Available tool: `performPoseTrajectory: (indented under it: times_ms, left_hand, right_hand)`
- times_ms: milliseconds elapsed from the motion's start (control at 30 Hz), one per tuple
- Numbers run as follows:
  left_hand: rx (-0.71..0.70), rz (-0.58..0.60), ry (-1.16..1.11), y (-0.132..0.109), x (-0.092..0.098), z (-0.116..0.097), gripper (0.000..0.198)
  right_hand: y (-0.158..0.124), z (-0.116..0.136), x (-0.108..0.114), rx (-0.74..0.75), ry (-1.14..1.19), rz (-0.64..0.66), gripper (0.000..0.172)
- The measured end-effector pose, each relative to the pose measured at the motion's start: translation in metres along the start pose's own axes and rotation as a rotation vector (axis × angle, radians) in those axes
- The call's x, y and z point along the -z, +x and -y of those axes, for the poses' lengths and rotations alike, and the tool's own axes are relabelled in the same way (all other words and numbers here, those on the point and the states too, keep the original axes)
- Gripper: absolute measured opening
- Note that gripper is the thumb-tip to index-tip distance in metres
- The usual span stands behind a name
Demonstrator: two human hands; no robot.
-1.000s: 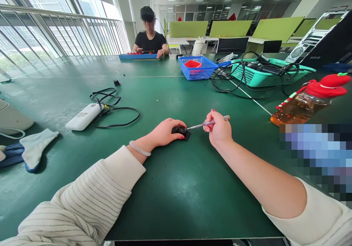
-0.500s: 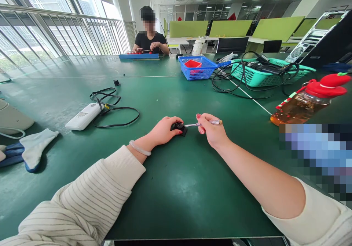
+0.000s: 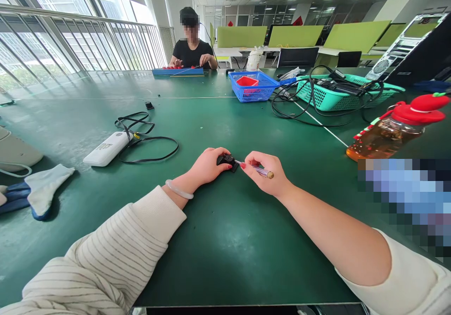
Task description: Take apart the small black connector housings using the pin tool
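Note:
My left hand (image 3: 208,166) rests on the green table (image 3: 218,240) and is closed on a small black part (image 3: 227,160), pinning it to the surface. Just to its right, my right hand (image 3: 265,175) pinches a thin clear-handled screwdriver (image 3: 260,170). The screwdriver lies almost flat, its metal tip at the black part and its handle end pointing right and toward me. A pale bangle sits on my left wrist.
A white device (image 3: 106,149) with a black cable (image 3: 148,141) lies to the left, a glove (image 3: 42,189) further left. A red-capped bottle (image 3: 394,131) lies at right. Blue basket (image 3: 252,87) and teal basket (image 3: 338,96) stand behind. Another person (image 3: 192,47) works at the far end.
My right hand has moved left and down toward the black part, lowering the screwdriver's handle so the tool now lies nearly flat. My left hand stayed on the part. The far person's hands shifted.

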State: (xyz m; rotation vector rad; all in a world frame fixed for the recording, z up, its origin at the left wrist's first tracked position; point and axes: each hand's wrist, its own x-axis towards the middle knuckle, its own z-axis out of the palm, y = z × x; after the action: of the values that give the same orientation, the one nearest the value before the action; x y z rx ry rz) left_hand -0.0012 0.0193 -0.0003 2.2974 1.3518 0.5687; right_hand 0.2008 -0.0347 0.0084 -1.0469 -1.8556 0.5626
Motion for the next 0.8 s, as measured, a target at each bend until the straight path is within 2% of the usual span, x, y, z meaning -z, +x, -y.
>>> performPoseTrajectory:
  times_ms: [233, 467, 633, 800]
  left_hand:
    - [-0.014, -0.021, 0.004, 0.0004, -0.0012, 0.0018, 0.033]
    - [-0.035, -0.028, 0.000, 0.0015, -0.0018, 0.0032, 0.033]
    - [-0.046, -0.021, -0.002, 0.0021, -0.0022, 0.0040, 0.034]
    - [-0.052, -0.013, -0.001, 0.0019, -0.0021, 0.0038, 0.034]
  right_hand:
    - [0.0004, -0.0012, 0.0009, -0.028, 0.058, -0.060, 0.049]
    - [-0.0010, 0.0019, -0.0003, 0.025, 0.050, -0.003, 0.049]
    - [-0.0008, 0.0023, -0.0006, 0.055, 0.048, -0.011, 0.051]
    - [-0.0014, 0.0002, -0.0024, 0.023, 0.061, -0.055, 0.053]
